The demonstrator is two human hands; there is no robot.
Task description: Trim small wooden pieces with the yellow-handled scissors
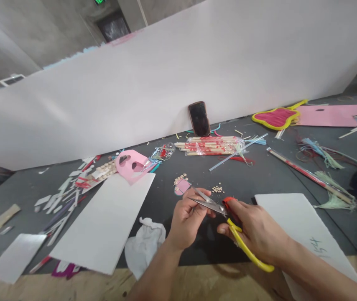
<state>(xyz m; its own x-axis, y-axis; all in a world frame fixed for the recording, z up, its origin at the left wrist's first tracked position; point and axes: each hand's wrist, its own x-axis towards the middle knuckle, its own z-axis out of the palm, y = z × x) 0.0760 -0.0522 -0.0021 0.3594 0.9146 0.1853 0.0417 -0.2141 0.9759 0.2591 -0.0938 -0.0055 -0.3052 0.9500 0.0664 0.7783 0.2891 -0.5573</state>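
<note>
My right hand (pixel 253 225) grips a pair of scissors (pixel 235 230) with a red and a yellow handle, its fingers in the loops. The blades are spread and point to the upper left, over my left hand (pixel 189 217). The fingers of that hand are pinched together at the blades, and whatever they hold is too small or hidden to make out. Just beyond lies a pink piece with a rounded end and a grey-blue edge (pixel 182 187). Small pale beads (pixel 218 188) lie in one heap right of it, with more beads (pixel 181 178) at its far edge.
A phone (pixel 199 119) leans against the white partition (pixel 166 79). Wrapped sticks (pixel 210 146) lie before it. A pink mask (pixel 133 164), a white board (pixel 109 221) and a crumpled tissue (pixel 147 242) are on the left. Another board (pixel 297 225) and tassels (pixel 322 152) lie right.
</note>
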